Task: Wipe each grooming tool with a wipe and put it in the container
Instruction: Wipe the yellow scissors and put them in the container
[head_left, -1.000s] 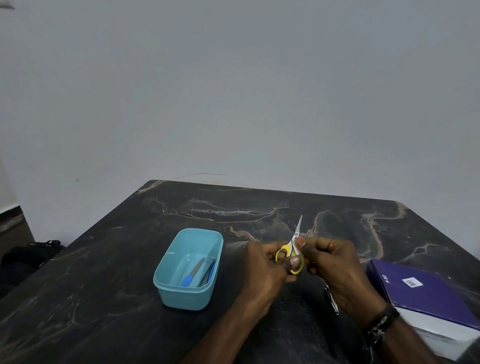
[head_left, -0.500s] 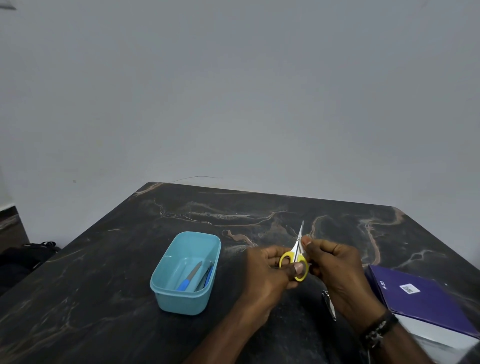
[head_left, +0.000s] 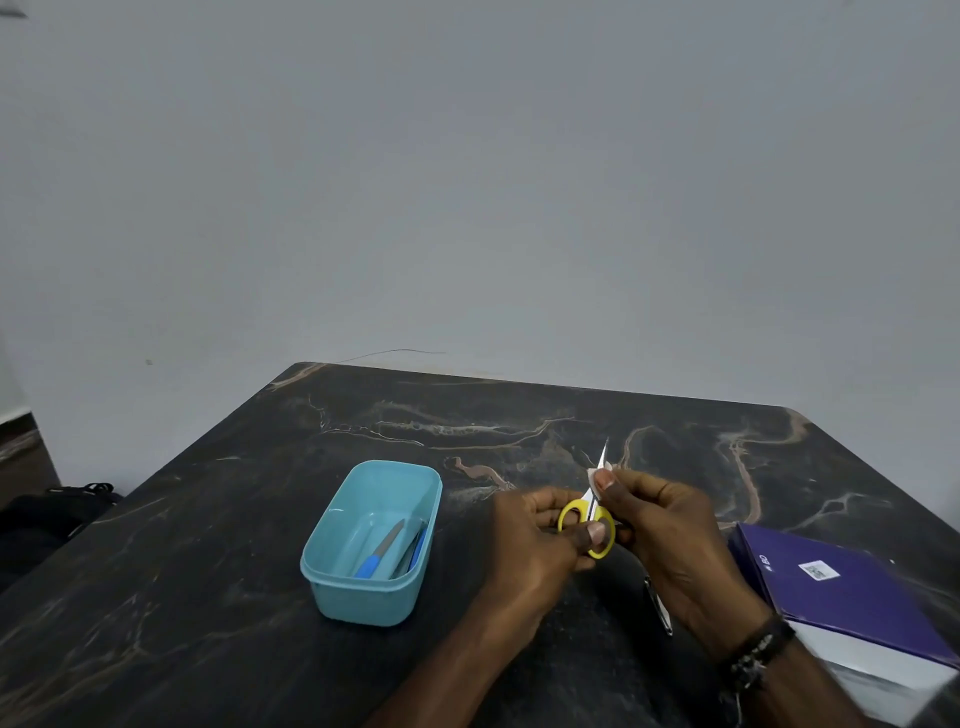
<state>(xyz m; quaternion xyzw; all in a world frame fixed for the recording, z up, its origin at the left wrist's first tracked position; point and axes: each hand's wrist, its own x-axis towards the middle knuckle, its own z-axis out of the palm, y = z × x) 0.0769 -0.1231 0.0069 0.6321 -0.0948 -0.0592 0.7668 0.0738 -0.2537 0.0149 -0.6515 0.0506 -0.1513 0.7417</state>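
Note:
Small scissors (head_left: 597, 499) with yellow handle loops and a silver blade pointing up and away are held above the dark table. My left hand (head_left: 540, 540) grips the yellow handles, thumb across a loop. My right hand (head_left: 670, 540) pinches a small white wipe (head_left: 597, 475) around the blades. A light blue plastic container (head_left: 371, 543) stands to the left of my hands. It holds a blue-handled nail file (head_left: 382, 551) and another slim tool (head_left: 413, 553).
A thin metal tool (head_left: 658, 605) lies on the table (head_left: 208, 571) under my right wrist. A purple box (head_left: 841, 597) sits at the right front. A dark bag (head_left: 52, 514) lies on the floor past the table's left edge.
My right hand has slid the wipe up along the blades, from near the handles toward the tip. The view has shifted slightly.

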